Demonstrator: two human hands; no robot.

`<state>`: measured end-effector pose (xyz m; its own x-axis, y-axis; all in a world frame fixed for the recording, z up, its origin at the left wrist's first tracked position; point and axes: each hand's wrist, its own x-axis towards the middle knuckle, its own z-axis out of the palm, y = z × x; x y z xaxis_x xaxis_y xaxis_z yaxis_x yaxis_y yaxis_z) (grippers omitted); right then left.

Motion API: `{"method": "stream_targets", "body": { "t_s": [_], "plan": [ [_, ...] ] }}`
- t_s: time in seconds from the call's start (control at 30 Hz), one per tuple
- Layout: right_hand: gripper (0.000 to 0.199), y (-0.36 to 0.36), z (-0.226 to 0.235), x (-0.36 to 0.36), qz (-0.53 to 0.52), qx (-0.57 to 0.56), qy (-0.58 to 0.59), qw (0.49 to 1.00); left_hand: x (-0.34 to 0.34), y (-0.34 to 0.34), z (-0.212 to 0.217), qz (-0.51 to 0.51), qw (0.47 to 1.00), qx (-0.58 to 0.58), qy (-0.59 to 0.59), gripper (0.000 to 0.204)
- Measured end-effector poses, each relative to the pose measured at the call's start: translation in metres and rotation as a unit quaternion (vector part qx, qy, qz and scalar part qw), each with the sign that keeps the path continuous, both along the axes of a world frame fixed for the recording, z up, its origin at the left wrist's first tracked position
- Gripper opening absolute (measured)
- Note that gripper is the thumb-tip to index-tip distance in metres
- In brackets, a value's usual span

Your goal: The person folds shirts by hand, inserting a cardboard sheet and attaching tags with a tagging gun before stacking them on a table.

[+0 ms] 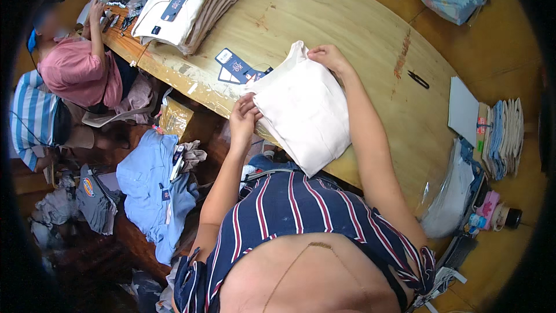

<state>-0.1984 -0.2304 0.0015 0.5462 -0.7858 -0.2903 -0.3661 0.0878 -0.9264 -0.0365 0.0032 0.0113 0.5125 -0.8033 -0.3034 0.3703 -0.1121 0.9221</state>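
Garment (307,110) in off-white cloth, folded flat, lies at the near edge of the worktop (370,35), its lower corner reaching over the edge toward the person's striped top (278,203). The right hand (328,59) is at the far end, its grip nearly closed, thumb and fingers on the cloth near the narrow upper strip. The left hand (245,115) is at the left side, fingers loosely curled against the edge; whether its grip pinches the fabric I cannot tell. Navy hang tags (234,66) lie just beyond, near a stack of folded garments (191,8); black thread snips (418,79) rest well to the right
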Motion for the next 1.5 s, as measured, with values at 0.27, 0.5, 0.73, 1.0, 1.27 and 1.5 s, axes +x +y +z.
{"method": "stream_targets", "body": {
  "t_s": [0.27, 0.5, 0.73, 1.0, 1.27, 1.5],
  "plan": [
    [0.034, 0.006, 0.021, -0.031, 0.084, 0.176, -0.106, 0.975, 0.017, -0.018, -0.006, -0.102, 0.894, 0.091, -0.426, 0.033],
    [0.021, 0.001, -0.006, -0.015, -0.03, -0.118, 0.05, 0.991, 0.032, -0.04, -0.002, -0.092, 0.894, 0.027, -0.438, 0.015],
    [0.016, -0.005, -0.006, -0.002, 0.055, -0.21, 0.084, 0.972, 0.053, -0.049, -0.025, -0.11, 0.958, 0.009, -0.266, 0.008],
    [0.018, -0.001, 0.008, 0.022, -0.042, -0.228, 0.112, 0.966, 0.046, -0.041, -0.007, -0.114, 0.97, 0.081, -0.199, 0.003],
    [0.016, -0.021, -0.005, 0.019, 0.038, -0.218, 0.132, 0.966, 0.042, -0.036, 0.0, -0.058, 0.994, 0.086, 0.031, 0.025],
    [0.022, -0.003, 0.024, 0.017, 0.049, -0.106, 0.129, 0.985, 0.035, -0.039, -0.004, -0.053, 0.879, 0.149, -0.45, 0.039]
  ]
}}
